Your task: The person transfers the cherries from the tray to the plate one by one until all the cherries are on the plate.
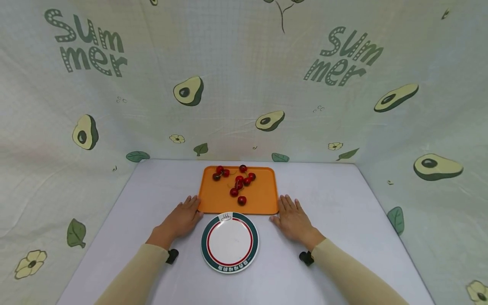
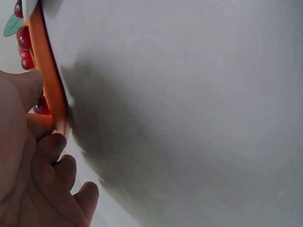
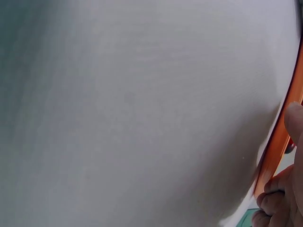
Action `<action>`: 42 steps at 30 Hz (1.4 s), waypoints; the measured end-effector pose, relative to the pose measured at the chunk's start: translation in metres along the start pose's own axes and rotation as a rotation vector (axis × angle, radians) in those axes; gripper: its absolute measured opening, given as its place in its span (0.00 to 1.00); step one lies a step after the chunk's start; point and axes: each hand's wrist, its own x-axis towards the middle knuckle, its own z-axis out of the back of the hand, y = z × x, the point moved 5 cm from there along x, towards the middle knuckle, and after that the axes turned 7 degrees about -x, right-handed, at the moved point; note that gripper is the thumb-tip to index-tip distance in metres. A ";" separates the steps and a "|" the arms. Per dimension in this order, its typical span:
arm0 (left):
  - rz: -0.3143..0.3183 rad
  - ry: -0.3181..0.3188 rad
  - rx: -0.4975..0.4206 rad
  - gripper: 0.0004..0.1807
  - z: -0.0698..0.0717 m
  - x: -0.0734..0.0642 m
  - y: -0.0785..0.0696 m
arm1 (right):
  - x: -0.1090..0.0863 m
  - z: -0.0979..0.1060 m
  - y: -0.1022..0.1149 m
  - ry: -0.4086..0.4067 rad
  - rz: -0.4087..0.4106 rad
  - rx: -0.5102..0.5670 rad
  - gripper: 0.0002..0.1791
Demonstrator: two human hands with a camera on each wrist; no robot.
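Two tan sleeves (image 1: pixel 131 273) slant in from the near edge, one on either side. White cloth (image 1: pixel 228 55) rises at the back and both sides, printed with avocados (image 1: pixel 188 91), leaves (image 1: pixel 76 233) and "Summer" lettering (image 1: pixel 343 57). Between its walls spreads a pale table (image 1: pixel 316 186). Near the table's far edge, about midway across, is an orange tray (image 1: pixel 217 199), a long side towards the person. Just in front of it sits a round white plate (image 1: pixel 230 243), banded dark green with a red ring inside; whether plate and tray touch, I cannot tell.

At the tray's left end the left hand (image 1: pixel 182 218) presses against the rim, fingers stretched forward, thumb apart at the near corner. The right hand (image 1: pixel 293 220) does likewise at the right end, its fingers extended along the edge.

By each cuff shows a small black device (image 1: pixel 172 256). Smallest are the dark red cherries (image 1: pixel 239 185) in the tray: three clustered far left, more across the middle, one alone towards the near edge.
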 end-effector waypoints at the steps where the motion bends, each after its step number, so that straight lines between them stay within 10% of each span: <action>1: 0.004 -0.004 0.003 0.37 0.000 0.000 0.001 | 0.000 0.000 0.000 -0.006 0.002 -0.001 0.46; 19: 0.039 -0.102 -0.062 0.36 0.005 -0.008 0.002 | 0.001 0.000 -0.003 -0.040 0.004 0.014 0.45; 25: 0.123 -0.130 -0.245 0.37 0.008 -0.025 -0.006 | 0.002 0.001 -0.003 -0.049 0.010 0.013 0.46; 42: 0.262 0.044 -0.720 0.38 -0.018 -0.033 -0.015 | 0.005 0.001 -0.003 -0.051 0.016 0.003 0.48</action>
